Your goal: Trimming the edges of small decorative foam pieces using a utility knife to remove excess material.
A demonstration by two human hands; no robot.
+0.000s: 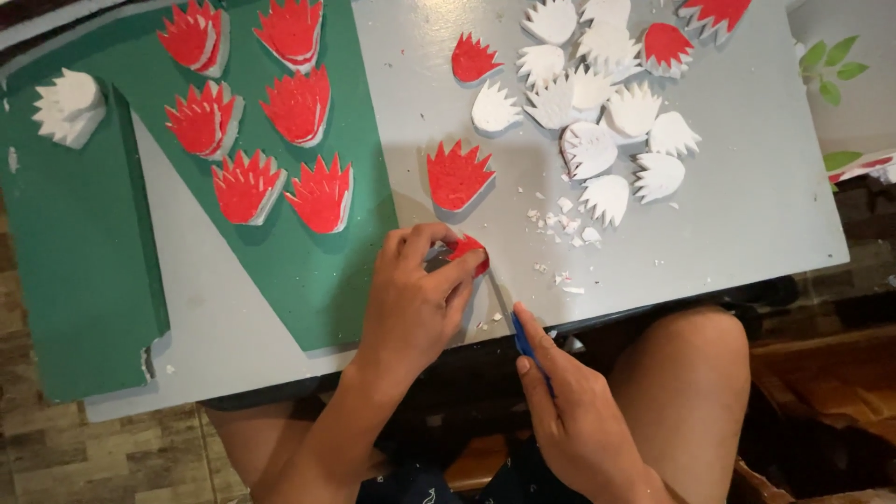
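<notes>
Both hands work at the grey table's [747,215] near edge: left hand [415,299] pinches a small red-faced, spiky foam cutout [467,250] flat, while right hand [569,411] grips a blue-handled craft knife [513,327], blade angled up-left toward the cutout just ahead.

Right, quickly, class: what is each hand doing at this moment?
Left hand: closed on a red spiky foam petal, pressing it to the grey table.
Right hand: closed on a blue-handled craft knife.
</notes>
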